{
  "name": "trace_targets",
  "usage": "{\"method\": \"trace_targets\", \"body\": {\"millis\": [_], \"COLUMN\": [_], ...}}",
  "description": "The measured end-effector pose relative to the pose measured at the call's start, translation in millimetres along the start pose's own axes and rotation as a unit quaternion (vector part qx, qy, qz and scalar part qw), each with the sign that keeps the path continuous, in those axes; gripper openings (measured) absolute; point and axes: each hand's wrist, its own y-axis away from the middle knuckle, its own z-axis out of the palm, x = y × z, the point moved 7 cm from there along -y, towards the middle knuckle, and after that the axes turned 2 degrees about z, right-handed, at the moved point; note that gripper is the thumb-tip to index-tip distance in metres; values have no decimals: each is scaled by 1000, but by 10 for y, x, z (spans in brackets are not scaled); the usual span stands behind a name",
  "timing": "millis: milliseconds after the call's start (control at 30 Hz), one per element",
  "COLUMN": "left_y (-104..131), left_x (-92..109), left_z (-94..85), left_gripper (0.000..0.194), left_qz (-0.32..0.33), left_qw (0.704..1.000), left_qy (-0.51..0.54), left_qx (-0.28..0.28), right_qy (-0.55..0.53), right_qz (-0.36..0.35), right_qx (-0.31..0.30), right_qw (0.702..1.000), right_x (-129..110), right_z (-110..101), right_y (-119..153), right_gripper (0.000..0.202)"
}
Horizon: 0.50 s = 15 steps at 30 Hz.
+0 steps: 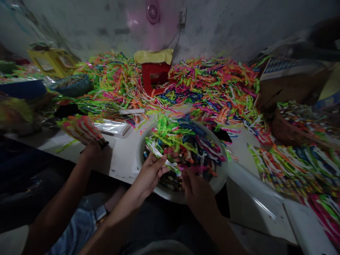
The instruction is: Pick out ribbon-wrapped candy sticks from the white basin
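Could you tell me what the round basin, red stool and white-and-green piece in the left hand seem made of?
Round basin: probably smooth plastic, though its pale, even rim could be enamelled metal.
Red stool: likely smooth moulded plastic, from its uniform colour and cut-out side.
White-and-green piece: seemingly glossy thin plastic, given bright colour and highlights.

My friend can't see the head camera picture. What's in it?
A person's left hand holds a green-and-white plastic piece, the right hand at its end, over a basin of colourful pieces. To the left, a co-worker's hand holds a bunch; bright heaps lie behind.
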Motion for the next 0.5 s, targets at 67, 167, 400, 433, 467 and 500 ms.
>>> {"method": "trace_targets", "body": {"millis": [67,167,400,433,467,500], "left_y": [19,80,245,256,265,273], "left_x": [23,46,-72,-41,27,127], "left_z": [-13,-5,-169,-343,-564,-841], "left_gripper": [25,23,38,39,40,38], "left_qz": [15,48,113,112,115,119], "left_qw": [1000,999,983,982,980,977], "left_qy": [1,-8,-147,-150,-165,-176], "left_qx": [6,6,-14,-10,-11,-5], "right_qy": [-52,-184,-339,-374,-402,-419], "right_qz": [-12,-43,-43,-34,-23,-10], "right_qx": [-3,-48,-141,-161,-180,-200], "right_qw": [999,981,929,913,897,886], "right_x": [-46,-155,-208,-208,-212,-218], "right_z": [-12,-29,48,76,100,120], "right_y": [2,2,9,25,44,65], "right_gripper": [34,30,20,24,28,32]}}
